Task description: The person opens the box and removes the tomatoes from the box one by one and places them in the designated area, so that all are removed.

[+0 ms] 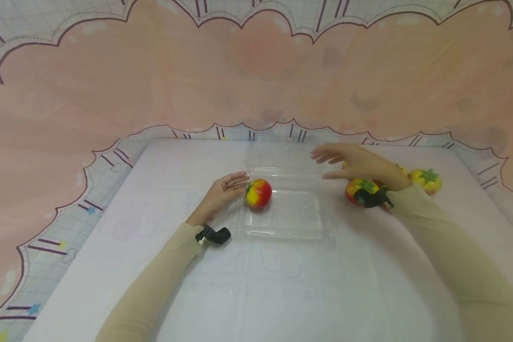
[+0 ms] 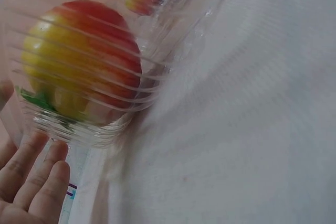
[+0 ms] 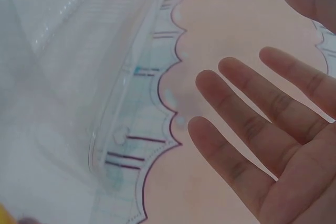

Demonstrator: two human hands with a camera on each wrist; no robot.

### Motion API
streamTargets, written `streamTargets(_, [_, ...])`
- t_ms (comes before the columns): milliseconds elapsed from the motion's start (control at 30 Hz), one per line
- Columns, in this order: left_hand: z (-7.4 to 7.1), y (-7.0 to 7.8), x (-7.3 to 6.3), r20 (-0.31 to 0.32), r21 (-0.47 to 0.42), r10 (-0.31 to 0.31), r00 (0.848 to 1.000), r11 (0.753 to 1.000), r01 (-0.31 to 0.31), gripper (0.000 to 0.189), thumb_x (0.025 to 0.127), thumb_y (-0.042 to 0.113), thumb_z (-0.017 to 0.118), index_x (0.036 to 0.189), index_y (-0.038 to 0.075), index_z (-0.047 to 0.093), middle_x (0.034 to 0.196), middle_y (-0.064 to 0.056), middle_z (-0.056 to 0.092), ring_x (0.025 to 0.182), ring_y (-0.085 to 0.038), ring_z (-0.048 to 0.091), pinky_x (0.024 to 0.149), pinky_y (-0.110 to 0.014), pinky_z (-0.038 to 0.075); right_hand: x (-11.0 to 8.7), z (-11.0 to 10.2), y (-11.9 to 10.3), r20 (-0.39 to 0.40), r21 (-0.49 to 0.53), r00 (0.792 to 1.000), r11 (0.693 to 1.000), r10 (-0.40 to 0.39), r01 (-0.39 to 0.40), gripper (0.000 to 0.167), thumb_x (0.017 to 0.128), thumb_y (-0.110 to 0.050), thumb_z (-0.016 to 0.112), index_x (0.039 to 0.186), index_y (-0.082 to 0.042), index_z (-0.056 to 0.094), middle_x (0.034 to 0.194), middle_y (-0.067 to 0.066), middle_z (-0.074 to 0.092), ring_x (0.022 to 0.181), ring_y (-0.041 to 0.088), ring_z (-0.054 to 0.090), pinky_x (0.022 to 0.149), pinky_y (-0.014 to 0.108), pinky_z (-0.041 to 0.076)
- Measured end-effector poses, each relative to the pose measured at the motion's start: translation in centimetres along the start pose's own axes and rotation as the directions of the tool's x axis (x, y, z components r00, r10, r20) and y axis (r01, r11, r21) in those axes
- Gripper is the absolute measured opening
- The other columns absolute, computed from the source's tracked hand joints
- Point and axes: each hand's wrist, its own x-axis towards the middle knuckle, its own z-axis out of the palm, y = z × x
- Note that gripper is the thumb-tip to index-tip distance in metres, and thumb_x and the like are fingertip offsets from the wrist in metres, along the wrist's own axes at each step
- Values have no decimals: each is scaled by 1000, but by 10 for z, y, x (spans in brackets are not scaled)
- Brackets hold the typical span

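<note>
A red-and-yellow tomato (image 1: 258, 194) with a green calyx sits at the left end of a clear plastic clamshell box (image 1: 299, 216), whose lid (image 1: 273, 156) lies opened toward the back. Beside that end is my left hand (image 1: 222, 192), its fingers extended at the box's wall; in the left wrist view the tomato (image 2: 79, 61) shows through the ribbed plastic, fingertips (image 2: 58, 153) just outside. My right hand (image 1: 355, 164) hovers between the box and more tomatoes, fingers spread and holding nothing. Its palm and straight fingers (image 3: 247, 124) show in the right wrist view.
Several yellow-and-red tomatoes lie on the right, one (image 1: 426, 181) at the outer side and another (image 1: 359, 190) partly behind the right wrist's strap. A white cloth covers the table (image 1: 256, 294). Behind it hangs a pink cloth (image 1: 248, 80) with scalloped borders.
</note>
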Motion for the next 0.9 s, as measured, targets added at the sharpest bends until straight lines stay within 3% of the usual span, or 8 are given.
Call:
streamTargets(333, [0,0,0,0,-20,13,1000,1000,-13,54,92,2,56,142,2,36,146,-17,41,135,-30,42,101,-26,44,24,12,-5,26,51,995,994,-96,95,50,84,-17,70,130,-9,51,131,10,56,118,29,56,101,48,47])
streamTargets(900, [0,2,-1,8,-28,33,999,999,-32,54,92,0,54,142,-1,34,146,-20,39,135,-33,41,101,-26,44,62,42,-15,82,85,987,988,-134,127,49,84,-15,70,128,-4,52,127,16,59,115,32,59,98,48,49])
